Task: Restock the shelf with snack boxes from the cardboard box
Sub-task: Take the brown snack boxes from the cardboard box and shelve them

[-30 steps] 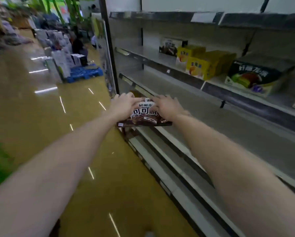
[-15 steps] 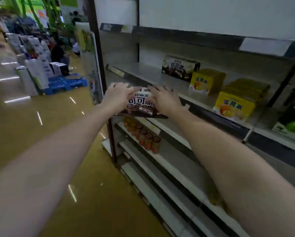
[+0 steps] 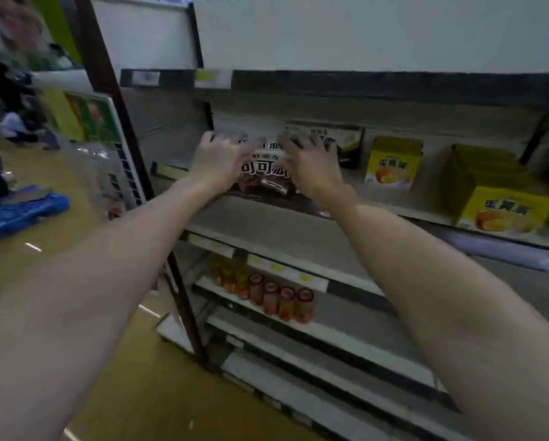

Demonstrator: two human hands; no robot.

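Grip the brown snack box [image 3: 265, 173] at both ends: your left hand [image 3: 217, 163] and right hand [image 3: 309, 168] curl their fingers over its top edge. It sits at the front lip of the shelf [image 3: 426, 214], just left of a matching box [image 3: 346, 144]. Slide it back level, square to that neighbour. Compared with half a second ago, the box has risen from below the shelf edge to shelf height.
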